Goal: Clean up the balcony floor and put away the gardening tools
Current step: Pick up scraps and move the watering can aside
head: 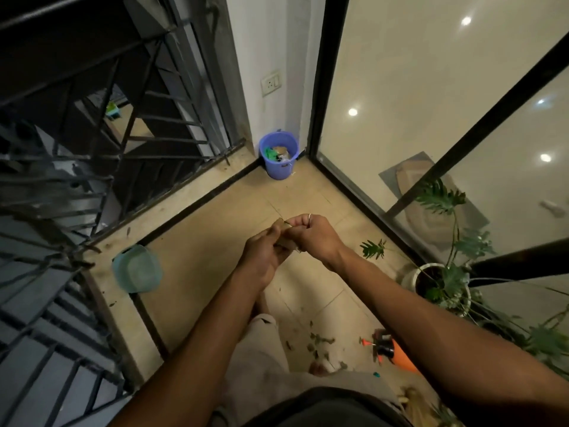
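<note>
A brownish scrap (282, 224), seemingly leaf litter, was held above the balcony floor (209, 260) by the left hand (261, 257) and right hand (314, 238), each grip closed on it. Litter-gathering seemed in hand; carriage to the blue bucket (278, 167) in the corner was likely called for next.

We see dim, warm light on the beige tiled balcony floor (221, 223); small round ceiling lights (353, 112) glare at right. The dark metal railing (92, 167), left, bends and blurs.

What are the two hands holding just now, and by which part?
A small tan scrap, perhaps dry leaf; too blurred to name. The left hand curls round its lower part; the right hand pinches its top end.
</note>
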Motion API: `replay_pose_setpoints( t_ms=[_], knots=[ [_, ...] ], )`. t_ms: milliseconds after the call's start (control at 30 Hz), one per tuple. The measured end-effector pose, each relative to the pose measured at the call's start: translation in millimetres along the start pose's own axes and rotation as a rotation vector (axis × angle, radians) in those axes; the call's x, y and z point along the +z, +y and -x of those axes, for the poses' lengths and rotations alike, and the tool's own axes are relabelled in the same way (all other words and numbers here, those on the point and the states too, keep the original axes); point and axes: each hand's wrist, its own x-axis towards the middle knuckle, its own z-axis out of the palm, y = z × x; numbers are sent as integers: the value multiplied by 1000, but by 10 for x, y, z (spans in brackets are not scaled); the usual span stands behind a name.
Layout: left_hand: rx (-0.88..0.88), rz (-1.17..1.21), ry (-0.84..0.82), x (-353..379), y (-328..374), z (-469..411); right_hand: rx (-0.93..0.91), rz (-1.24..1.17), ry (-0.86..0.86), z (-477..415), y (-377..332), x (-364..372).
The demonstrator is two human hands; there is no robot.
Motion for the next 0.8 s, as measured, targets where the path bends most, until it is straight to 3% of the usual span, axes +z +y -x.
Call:
replay_pose_setpoints(
  t_ms=[233,500,800],
  knots=[
    [-139,-151,53,-225,1067,-875,51,-80,165,-1182,-566,33],
    [-154,-367,-103,-46,2129,-1948,67,-209,323,-2261,-1039,-249],
    [-198,-396,116,391,2472,-4186,203,-268,333,-4406,-824,-823]
  ],
)
